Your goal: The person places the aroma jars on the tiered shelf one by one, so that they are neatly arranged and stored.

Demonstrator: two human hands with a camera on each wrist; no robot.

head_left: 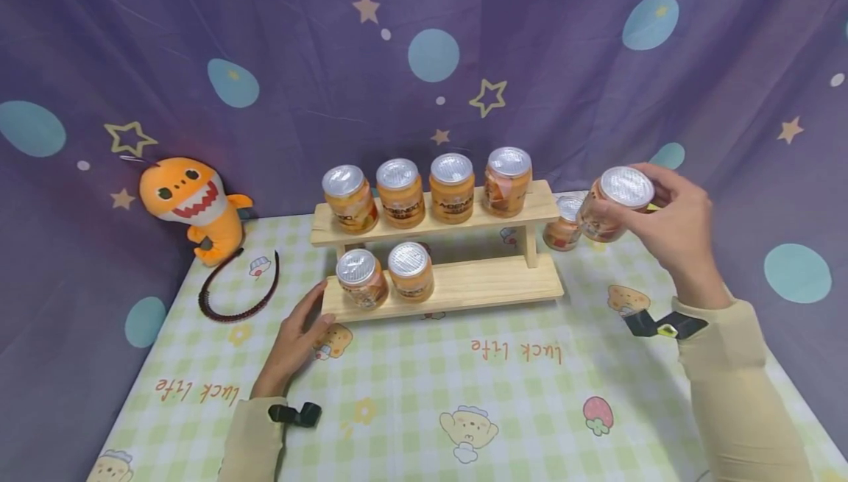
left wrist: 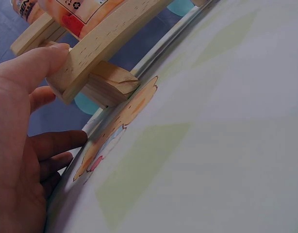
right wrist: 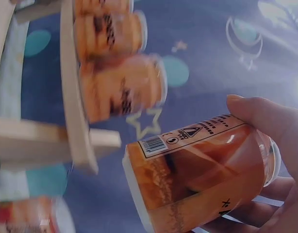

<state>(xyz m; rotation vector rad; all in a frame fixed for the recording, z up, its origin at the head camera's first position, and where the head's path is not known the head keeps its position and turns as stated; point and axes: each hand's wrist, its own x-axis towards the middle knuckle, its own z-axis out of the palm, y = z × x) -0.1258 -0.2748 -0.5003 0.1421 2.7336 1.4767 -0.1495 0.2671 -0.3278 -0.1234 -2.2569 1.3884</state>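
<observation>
My right hand [head_left: 669,221] grips an orange can [head_left: 612,202] with a silver lid, lifted above the table to the right of a two-tier wooden rack [head_left: 457,287]; in the right wrist view the fingers [right wrist: 275,121] wrap the can [right wrist: 197,179]. My left hand [head_left: 298,327] rests on the table with straight fingers, the thumb [left wrist: 40,60] touching the left end of the rack's lower shelf [left wrist: 98,48]. Several cans stand on the top shelf [head_left: 424,191] and two on the lower shelf [head_left: 384,272]. One more can [head_left: 564,224] stands on the table behind the rack's right end.
An orange shark plush [head_left: 195,206] sits at the back left beside a dark headband [head_left: 235,294]. A checked tablecloth [head_left: 503,401] covers the table, and a purple star-printed curtain [head_left: 424,48] hangs close behind.
</observation>
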